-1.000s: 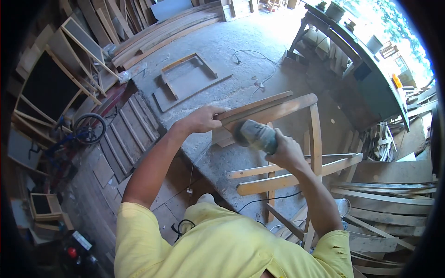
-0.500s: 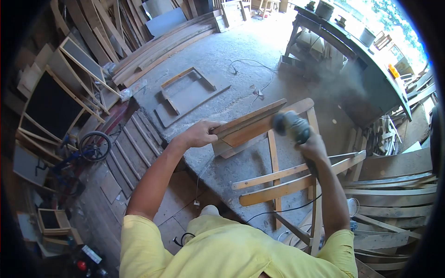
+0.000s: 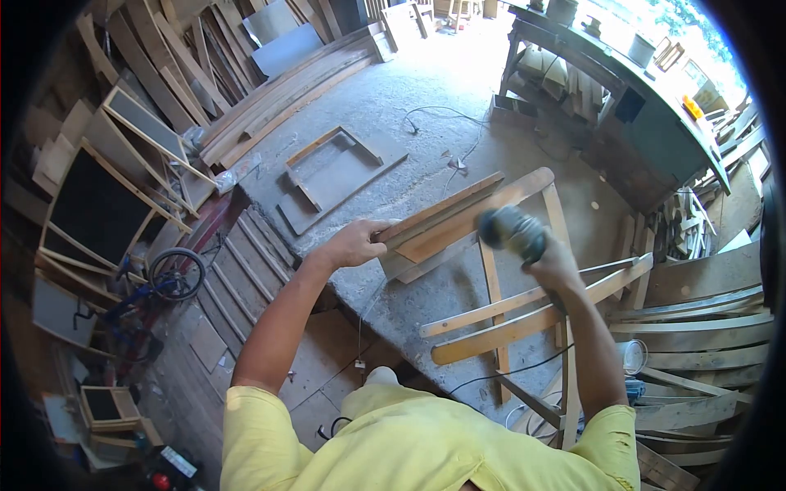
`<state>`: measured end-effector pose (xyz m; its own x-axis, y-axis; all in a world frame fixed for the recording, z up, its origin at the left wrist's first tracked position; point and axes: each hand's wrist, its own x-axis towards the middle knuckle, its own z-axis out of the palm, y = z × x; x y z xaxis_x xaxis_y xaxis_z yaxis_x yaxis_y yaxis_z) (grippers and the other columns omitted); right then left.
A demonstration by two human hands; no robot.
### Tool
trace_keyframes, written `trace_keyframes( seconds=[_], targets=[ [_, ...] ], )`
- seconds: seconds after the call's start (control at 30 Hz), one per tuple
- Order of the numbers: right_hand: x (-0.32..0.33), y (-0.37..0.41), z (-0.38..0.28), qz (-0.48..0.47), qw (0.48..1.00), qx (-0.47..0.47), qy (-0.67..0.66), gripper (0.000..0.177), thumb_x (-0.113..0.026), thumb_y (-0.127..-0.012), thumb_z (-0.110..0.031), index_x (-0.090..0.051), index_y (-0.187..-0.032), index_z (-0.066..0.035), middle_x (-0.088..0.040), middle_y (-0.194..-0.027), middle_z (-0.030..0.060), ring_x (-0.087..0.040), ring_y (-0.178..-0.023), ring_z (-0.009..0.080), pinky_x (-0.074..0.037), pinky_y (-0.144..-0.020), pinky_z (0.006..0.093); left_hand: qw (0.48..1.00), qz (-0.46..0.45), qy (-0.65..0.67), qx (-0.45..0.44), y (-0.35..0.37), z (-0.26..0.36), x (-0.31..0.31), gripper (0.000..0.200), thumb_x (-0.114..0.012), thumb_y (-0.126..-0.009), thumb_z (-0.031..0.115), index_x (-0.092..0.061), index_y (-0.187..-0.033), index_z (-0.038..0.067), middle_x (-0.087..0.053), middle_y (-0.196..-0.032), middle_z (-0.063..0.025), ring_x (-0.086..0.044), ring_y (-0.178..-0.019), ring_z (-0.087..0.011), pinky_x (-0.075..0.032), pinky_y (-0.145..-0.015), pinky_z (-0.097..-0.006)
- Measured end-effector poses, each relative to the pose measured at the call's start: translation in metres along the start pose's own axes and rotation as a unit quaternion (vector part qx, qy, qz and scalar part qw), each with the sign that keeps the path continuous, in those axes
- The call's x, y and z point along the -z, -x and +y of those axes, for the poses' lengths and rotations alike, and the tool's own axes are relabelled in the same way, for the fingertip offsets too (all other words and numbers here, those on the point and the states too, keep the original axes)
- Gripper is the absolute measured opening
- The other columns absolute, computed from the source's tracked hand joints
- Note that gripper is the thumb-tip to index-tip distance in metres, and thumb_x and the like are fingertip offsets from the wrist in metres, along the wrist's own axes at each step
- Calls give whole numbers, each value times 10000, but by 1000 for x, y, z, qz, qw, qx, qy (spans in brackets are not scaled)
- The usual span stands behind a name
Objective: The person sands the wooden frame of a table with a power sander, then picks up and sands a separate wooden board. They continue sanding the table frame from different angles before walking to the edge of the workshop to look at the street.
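Observation:
My left hand (image 3: 359,243) grips the near left end of a wooden panel piece (image 3: 446,225) with a raised rail along its edge. In my right hand (image 3: 553,262) is a green power tool (image 3: 513,232), its round head close to the panel's right part and blurred. The panel rests at a wooden frame (image 3: 485,282) with long legs. Two curved slats (image 3: 524,322) of that frame extend below my right hand. A dark cord (image 3: 512,375) runs under my right forearm.
A rectangular wooden frame (image 3: 304,190) lies on the concrete floor ahead. Long planks (image 3: 286,86) are stacked behind it. A dark workbench (image 3: 663,135) stands at upper right, curved wooden parts (image 3: 696,352) at right. A small bicycle (image 3: 176,274) and framed panels (image 3: 102,196) are at left.
The power tool has shifted slightly left and down relative to the panel. The dust cloud near the workbench has thinned. The whole view has shifted a little.

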<state>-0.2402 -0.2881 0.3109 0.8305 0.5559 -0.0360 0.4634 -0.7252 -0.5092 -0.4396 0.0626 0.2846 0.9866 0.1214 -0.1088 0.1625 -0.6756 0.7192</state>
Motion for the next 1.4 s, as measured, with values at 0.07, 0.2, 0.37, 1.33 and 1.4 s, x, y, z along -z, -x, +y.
trace_keyframes(
  seconds=[0.07, 0.2, 0.37, 1.33, 1.4],
  targets=[
    [5, -20, 22, 20, 998, -51, -39, 551, -806, -598, -193, -567, -1072, -44, -687, -950, 213, -665, -955, 380, -523, -826, 440, 1000, -5, -5, 5, 2, 6, 0, 609, -546, -725, 125, -564, -1332, 76, -667, -896, -141, -590, -799, -188, -491, -787, -326],
    [1, -6, -17, -2, 999, -39, 14, 595, -816, -606, -193, -540, -1114, -54, -690, -970, 211, -669, -951, 385, -527, -833, 441, 1000, 4, -19, 1, -6, 11, 0, 587, -564, -689, 147, -603, -1267, 46, -678, -919, -191, -635, -840, -251, -506, -808, -355],
    [-34, 23, -83, -124, 986, 82, 81, 539, -769, -634, -230, -526, -1084, -62, -682, -952, 221, -666, -921, 405, -534, -824, 467, 997, -13, -72, -15, -31, 24, -4, 562, -589, -721, 205, -604, -1254, 28, -688, -983, -178, -646, -908, -228, -499, -834, -357],
    [28, -30, 8, -61, 996, 22, 58, 566, -789, -599, -232, -556, -1091, -77, -680, -1003, 204, -656, -980, 378, -517, -874, 442, 998, 34, -26, -40, -48, 44, -19, 340, -674, -846, 265, -671, -1109, 49, -674, -966, -220, -653, -898, -355, -499, -787, -419],
    [41, -43, 22, -49, 997, -10, 52, 578, -792, -589, -237, -560, -1094, -76, -682, -1011, 202, -657, -984, 371, -519, -875, 439, 999, 30, -26, -36, -49, 44, -17, 334, -672, -843, 246, -670, -1114, 51, -674, -969, -220, -651, -900, -360, -500, -785, -418]
  ],
)
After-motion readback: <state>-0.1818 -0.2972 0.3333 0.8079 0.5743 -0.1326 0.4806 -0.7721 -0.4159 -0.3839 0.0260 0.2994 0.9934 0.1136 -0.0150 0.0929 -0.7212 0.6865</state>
